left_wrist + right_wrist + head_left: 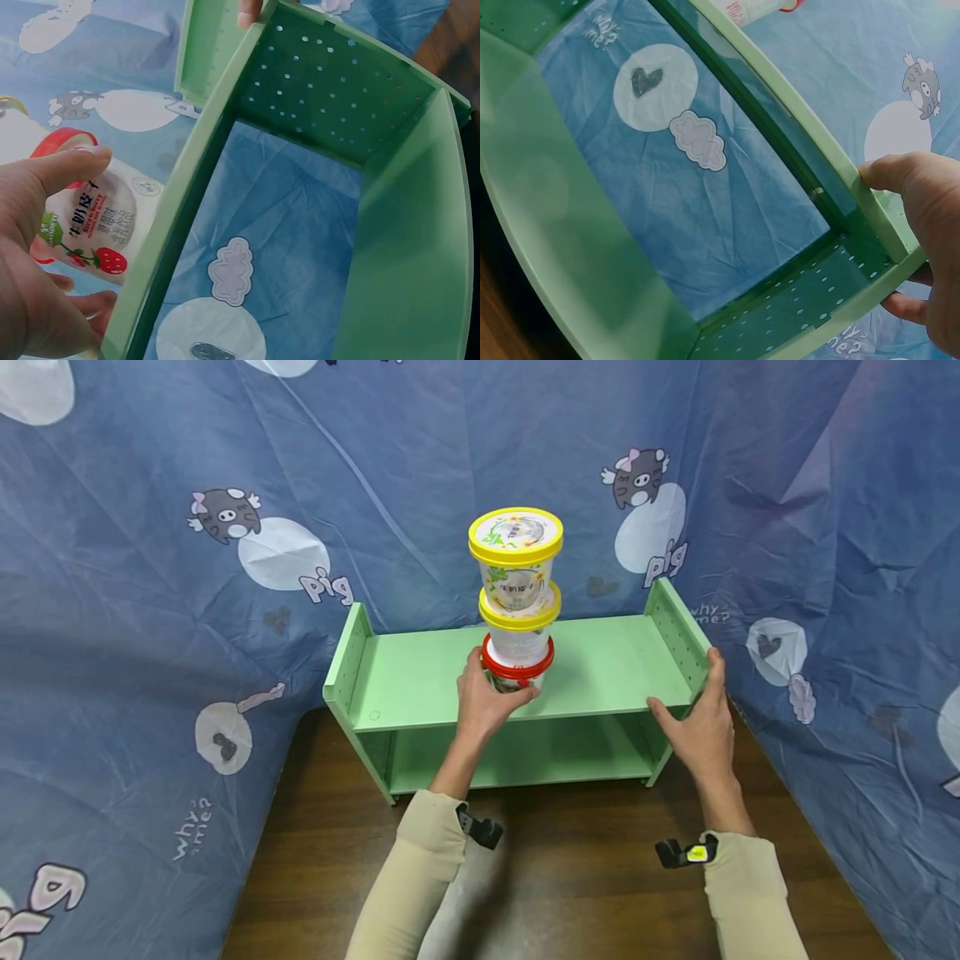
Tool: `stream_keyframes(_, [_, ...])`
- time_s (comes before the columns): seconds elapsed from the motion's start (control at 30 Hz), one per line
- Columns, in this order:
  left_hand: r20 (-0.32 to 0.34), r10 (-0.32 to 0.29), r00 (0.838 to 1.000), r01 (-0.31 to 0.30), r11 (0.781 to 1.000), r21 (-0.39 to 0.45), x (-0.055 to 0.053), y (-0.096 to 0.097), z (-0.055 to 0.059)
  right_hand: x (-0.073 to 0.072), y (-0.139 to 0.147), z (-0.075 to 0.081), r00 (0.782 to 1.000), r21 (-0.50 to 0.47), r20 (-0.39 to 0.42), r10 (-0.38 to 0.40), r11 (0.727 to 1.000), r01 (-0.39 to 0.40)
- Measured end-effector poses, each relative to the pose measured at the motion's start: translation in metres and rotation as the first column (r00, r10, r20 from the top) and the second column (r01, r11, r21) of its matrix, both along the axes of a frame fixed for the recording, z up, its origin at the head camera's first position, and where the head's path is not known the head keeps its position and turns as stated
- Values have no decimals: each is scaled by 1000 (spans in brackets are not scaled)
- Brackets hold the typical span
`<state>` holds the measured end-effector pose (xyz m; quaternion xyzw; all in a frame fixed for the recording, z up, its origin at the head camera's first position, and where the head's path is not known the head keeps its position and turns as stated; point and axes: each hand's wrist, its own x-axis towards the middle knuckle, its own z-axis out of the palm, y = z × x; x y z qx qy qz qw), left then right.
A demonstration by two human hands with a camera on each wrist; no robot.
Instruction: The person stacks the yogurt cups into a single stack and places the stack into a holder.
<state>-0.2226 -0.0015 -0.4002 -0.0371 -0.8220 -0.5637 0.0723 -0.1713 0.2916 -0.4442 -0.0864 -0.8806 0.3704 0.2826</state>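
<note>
Three round plastic tubs stand stacked on the top board of a pale green two-tier shelf (600, 668). The top tub (517, 539) and the middle tub (519, 618) have yellow lids; the bottom one (90, 217) has a red lid and a strawberry print. My left hand (483, 702) holds the bottom tub, thumb across its front and fingers on its left side. At the shelf's right end, my right hand (701, 727) grips the side panel (810, 300), its thumb on the top board's front edge and its fingers outside the panel.
Behind and on both sides hangs a blue cloth (420, 468) with cartoon pigs, close to the shelf. A lower board (517, 752) runs beneath the top one. The shelf stands on a brown wood-look floor (585, 877).
</note>
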Motion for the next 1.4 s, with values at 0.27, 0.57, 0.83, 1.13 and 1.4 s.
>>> stream_keyframes(0.27, [48, 66, 997, -65, 997, -30, 17, -10, 8, 1, 1, -1, 1000, 5, -3, 1, 1000, -1])
stream_keyframes(0.57, [-34, 105, 994, -106, 994, -39, 35, -24, 8, 2, 3, 2, 999, 13, 29, 16, 1000, -16])
stream_keyframes(0.83, [-156, 89, 984, -95, 995, -32, 48, -36, -1, 2, 3, 4, 1000, 14, -24, 8, 1000, -8])
stream_keyframes(1.13, [-244, 72, 967, -92, 993, -74, 61, -52, -20, 11, 2, -5, 988, 90, -153, 8, 996, 6])
stream_keyframes(1.4, [-318, 73, 945, -112, 988, -106, 75, -69, -36, 23, -4, -14, 984, 133, -180, 4, 991, 20])
